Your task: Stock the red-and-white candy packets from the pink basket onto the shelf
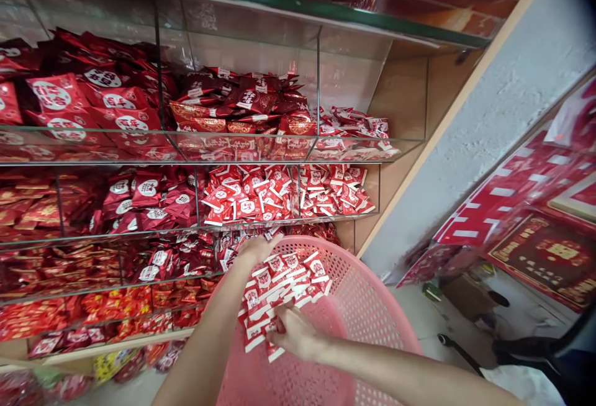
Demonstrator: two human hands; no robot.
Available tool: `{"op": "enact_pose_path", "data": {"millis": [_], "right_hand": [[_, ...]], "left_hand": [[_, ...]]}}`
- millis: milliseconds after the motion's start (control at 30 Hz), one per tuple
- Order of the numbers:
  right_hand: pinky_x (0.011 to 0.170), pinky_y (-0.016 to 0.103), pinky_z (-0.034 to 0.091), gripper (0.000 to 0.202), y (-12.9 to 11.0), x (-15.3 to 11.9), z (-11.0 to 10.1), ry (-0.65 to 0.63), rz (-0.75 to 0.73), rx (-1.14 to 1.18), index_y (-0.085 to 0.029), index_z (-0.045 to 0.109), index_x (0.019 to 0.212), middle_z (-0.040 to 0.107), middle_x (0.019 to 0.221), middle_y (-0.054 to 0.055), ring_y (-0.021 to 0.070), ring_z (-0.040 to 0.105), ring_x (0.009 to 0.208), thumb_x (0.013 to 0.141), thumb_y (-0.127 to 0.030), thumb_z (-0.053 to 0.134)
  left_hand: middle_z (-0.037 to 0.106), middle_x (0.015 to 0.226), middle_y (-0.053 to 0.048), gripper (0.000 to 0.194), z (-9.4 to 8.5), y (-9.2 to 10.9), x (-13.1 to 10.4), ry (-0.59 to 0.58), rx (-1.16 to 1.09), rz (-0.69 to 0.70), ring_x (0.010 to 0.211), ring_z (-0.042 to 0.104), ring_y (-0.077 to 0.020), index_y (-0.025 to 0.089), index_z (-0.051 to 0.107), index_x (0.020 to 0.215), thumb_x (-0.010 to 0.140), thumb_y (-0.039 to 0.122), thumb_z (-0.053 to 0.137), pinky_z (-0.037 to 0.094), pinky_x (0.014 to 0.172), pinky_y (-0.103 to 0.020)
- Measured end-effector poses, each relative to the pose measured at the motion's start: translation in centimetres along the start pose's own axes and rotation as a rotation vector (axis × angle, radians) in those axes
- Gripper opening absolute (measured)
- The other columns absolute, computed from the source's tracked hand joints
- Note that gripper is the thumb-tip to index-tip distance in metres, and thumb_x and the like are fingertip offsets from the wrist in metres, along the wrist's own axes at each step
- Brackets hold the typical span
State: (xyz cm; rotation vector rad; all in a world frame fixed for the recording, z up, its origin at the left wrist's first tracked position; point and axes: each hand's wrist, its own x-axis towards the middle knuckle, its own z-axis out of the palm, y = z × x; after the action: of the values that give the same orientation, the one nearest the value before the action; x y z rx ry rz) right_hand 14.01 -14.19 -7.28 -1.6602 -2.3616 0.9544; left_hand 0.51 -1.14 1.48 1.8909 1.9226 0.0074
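Over the pink basket, both hands are working at a spread of small red-and-white sachets. The packets are flat and rectangular, each red with a white band at the end and a round white emblem at the middle, and they are overlapping in a loose fan. The left hand is reaching along the far edge of the fan, up against the basket rim; how far its fingers are closed cannot be told. The right hand is pinching the near edge of the bundle, fingers curled onto several packets. Behind, glass shelves are holding heaps of similar red packets in divided compartments.
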Motion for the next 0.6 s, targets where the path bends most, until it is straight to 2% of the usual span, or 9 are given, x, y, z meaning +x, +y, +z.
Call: {"op": "enact_pose_path", "data": {"millis": [100, 167, 267, 333, 433, 533, 600], "right_hand": [[0.059, 0.022, 0.037, 0.021, 0.2, 0.2, 0.3, -0.001, -0.074, 0.037, -0.015, 0.057, 0.081, 0.060, 0.086, 0.006, 0.0160, 0.055, 0.076, 0.070, -0.032, 0.055], [0.057, 0.023, 0.036, 0.023, 0.1, 0.3, 0.0, -0.004, -0.092, 0.012, -0.015, 0.057, 0.082, 0.061, 0.088, 0.007, 0.0169, 0.055, 0.077, 0.069, -0.034, 0.056], [0.054, 0.024, 0.033, 0.027, -0.8, 0.0, -2.1, -0.018, -0.094, -0.102, -0.015, 0.058, 0.082, 0.063, 0.082, 0.007, 0.0177, 0.056, 0.071, 0.071, -0.039, 0.055], [0.053, 0.024, 0.032, 0.023, -1.5, -0.3, -4.7, 0.029, -0.128, -0.160, -0.016, 0.059, 0.078, 0.063, 0.074, 0.005, 0.0162, 0.056, 0.066, 0.075, -0.038, 0.052], [0.052, 0.023, 0.031, 0.026, -2.1, -0.9, -10.2, 0.195, -0.193, -0.143, -0.017, 0.058, 0.071, 0.062, 0.064, 0.002, 0.0123, 0.053, 0.058, 0.083, -0.035, 0.043], [0.055, 0.023, 0.034, 0.030, -1.0, -1.1, -16.7, 0.455, -0.144, -0.123, -0.018, 0.056, 0.073, 0.061, 0.065, 0.002, 0.0118, 0.052, 0.057, 0.087, -0.037, 0.037], [0.058, 0.024, 0.037, 0.027, 0.7, -0.9, -20.6, 0.674, -0.028, -0.192, -0.017, 0.056, 0.080, 0.063, 0.073, 0.005, 0.0143, 0.055, 0.063, 0.086, -0.037, 0.038]], "left_hand": [[0.056, 0.110, -0.020, 0.087, -0.1, 0.0, -0.1, 0.008, 0.003, 0.001, 0.105, 0.052, -0.0354, 0.011, 0.063, 0.103, 0.074, 0.076, 0.013, 0.040, 0.090, -0.043], [0.057, 0.110, -0.020, 0.087, -0.2, 0.1, -0.3, 0.007, -0.007, 0.004, 0.104, 0.052, -0.0358, 0.011, 0.063, 0.102, 0.074, 0.077, 0.014, 0.040, 0.090, -0.044], [0.058, 0.108, -0.021, 0.087, -0.3, 0.1, -0.5, 0.004, -0.027, 0.002, 0.103, 0.053, -0.0365, 0.010, 0.063, 0.102, 0.074, 0.076, 0.015, 0.040, 0.089, -0.045], [0.058, 0.107, -0.021, 0.087, -0.4, 0.0, -0.5, 0.005, -0.033, 0.004, 0.103, 0.052, -0.0365, 0.009, 0.063, 0.103, 0.075, 0.076, 0.015, 0.040, 0.089, -0.045], [0.057, 0.108, -0.022, 0.088, -0.5, 0.0, -0.5, 0.001, -0.038, 0.007, 0.105, 0.051, -0.0358, 0.008, 0.062, 0.104, 0.075, 0.075, 0.014, 0.041, 0.089, -0.044], [0.057, 0.108, -0.021, 0.088, -0.5, 0.0, -0.4, -0.012, -0.048, -0.020, 0.103, 0.053, -0.0358, 0.009, 0.062, 0.103, 0.074, 0.076, 0.014, 0.042, 0.087, -0.044], [0.058, 0.108, -0.020, 0.087, -0.5, 0.0, -0.4, -0.013, -0.055, -0.031, 0.102, 0.053, -0.0357, 0.010, 0.062, 0.102, 0.073, 0.077, 0.016, 0.042, 0.087, -0.045]]}}
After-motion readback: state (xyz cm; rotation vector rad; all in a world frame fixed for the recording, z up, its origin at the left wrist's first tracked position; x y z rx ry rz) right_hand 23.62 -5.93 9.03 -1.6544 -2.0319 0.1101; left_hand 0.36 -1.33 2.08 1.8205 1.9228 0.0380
